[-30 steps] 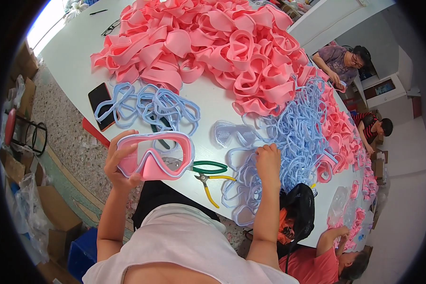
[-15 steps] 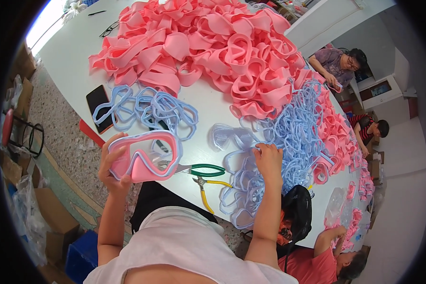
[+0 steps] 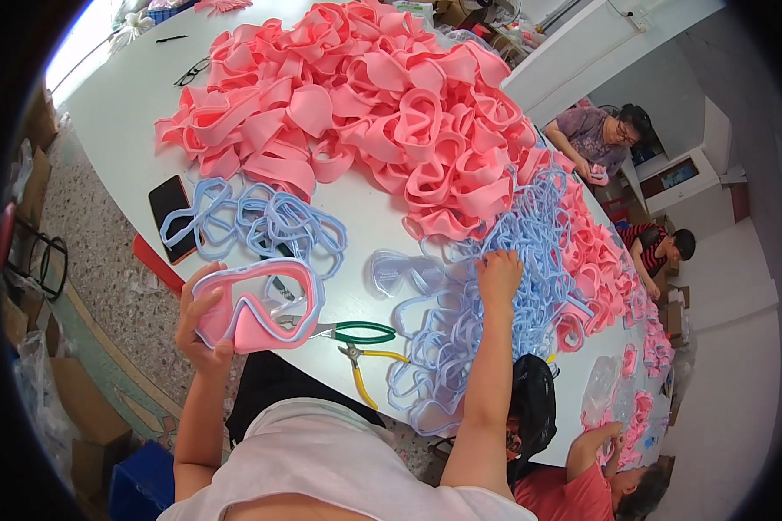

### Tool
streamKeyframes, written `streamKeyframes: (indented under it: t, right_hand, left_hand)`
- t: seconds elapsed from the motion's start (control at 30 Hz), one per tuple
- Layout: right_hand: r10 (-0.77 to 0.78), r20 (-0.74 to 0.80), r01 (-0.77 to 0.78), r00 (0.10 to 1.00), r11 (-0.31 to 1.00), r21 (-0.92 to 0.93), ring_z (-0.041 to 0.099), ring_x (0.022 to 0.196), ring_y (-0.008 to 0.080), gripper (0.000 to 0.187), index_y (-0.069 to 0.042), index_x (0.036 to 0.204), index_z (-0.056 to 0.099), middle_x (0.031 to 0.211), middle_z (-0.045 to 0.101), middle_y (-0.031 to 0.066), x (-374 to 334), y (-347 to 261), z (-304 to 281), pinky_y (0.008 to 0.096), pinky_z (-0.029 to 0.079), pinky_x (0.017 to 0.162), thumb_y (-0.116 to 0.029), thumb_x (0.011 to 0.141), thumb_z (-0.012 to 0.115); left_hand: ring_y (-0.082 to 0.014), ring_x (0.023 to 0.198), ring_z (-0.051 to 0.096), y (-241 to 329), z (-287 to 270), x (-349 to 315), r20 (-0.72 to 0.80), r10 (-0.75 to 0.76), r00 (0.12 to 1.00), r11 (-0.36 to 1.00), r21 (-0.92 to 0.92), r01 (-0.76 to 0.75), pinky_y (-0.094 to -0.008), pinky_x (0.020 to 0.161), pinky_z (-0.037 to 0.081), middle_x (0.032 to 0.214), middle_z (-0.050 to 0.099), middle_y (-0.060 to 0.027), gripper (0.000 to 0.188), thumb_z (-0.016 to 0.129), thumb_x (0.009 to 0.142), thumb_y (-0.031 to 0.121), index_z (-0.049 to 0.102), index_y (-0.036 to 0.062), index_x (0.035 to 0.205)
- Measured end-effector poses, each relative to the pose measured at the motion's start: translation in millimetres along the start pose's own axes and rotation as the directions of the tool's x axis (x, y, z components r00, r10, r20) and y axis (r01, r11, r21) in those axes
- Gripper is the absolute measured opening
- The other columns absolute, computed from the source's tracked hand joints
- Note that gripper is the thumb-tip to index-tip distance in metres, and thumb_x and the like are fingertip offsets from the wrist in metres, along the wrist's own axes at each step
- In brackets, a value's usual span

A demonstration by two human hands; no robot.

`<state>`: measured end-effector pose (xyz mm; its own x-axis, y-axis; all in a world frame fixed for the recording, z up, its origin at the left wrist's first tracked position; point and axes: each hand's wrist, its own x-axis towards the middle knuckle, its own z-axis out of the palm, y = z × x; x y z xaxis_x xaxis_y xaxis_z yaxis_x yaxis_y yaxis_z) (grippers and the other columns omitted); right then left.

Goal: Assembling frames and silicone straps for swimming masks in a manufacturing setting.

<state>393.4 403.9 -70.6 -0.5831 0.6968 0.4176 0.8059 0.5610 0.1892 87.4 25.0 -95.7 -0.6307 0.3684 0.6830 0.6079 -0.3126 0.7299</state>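
Observation:
My left hand (image 3: 198,323) is closed on the side of a diving mask body (image 3: 256,334), a pink soft skirt with a light blue frame around its rim, held above the table's near edge. My right hand (image 3: 500,271) reaches onto a heap of light blue mask frames (image 3: 530,234). Its fingers are bent down into the heap and the tips are hidden, so what they pinch cannot be made out. Clear plastic lenses (image 3: 404,273) lie left of that hand. Green-handled pliers (image 3: 365,330) and yellow-handled cutters (image 3: 361,373) rest beside the held mask.
A large pile of pink mask skirts (image 3: 356,104) covers the far table. Loose blue frames (image 3: 269,217) lie by a phone (image 3: 172,217); eyeglasses (image 3: 191,71) sit farther back. A black bag (image 3: 534,408) is near my right arm. Several people work along the table's right side.
My right hand has moved slightly farther onto the heap of blue frames. The mask stays in my left hand. The whole view has shifted a little.

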Motion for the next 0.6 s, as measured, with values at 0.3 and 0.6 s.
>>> streamKeyframes:
  t: [0.3, 0.6]
  right_hand:
    - [0.503, -0.355, -0.346, 0.788, 0.839, 0.421, 0.062, 0.073, 0.0286, 0.018, 0.001, 0.094, 0.062, 0.082, 0.065, 0.0122, 1, 27, -37, 0.0387, 0.048, 0.063, -0.017, 0.093, 0.059]
    - [0.64, -0.002, -0.532, 0.768, 0.64, 0.554, 0.059, 0.051, 0.0141, 0.021, 0.001, 0.08, 0.065, 0.067, 0.065, 0.0091, -12, 103, -13, 0.029, 0.045, 0.048, -0.016, 0.091, 0.059]
  left_hand:
    - [-0.0402, 0.108, 0.061, 13, 10, 4, 0.013, -0.029, 1.0, 0.999, 0.046, 0.028, -0.0479, 0.09, 0.051, 0.12, 0.057, -0.0275, 0.063, 0.065, 0.081, 0.06, 0.068, 0.0016, 0.105]
    - [-0.0384, 0.105, 0.063, 16, 28, 7, 0.084, 0.064, 0.994, 0.998, 0.009, -0.065, -0.0443, 0.086, 0.053, 0.119, 0.058, -0.0265, 0.057, 0.07, 0.078, 0.052, 0.068, 0.0008, 0.102]
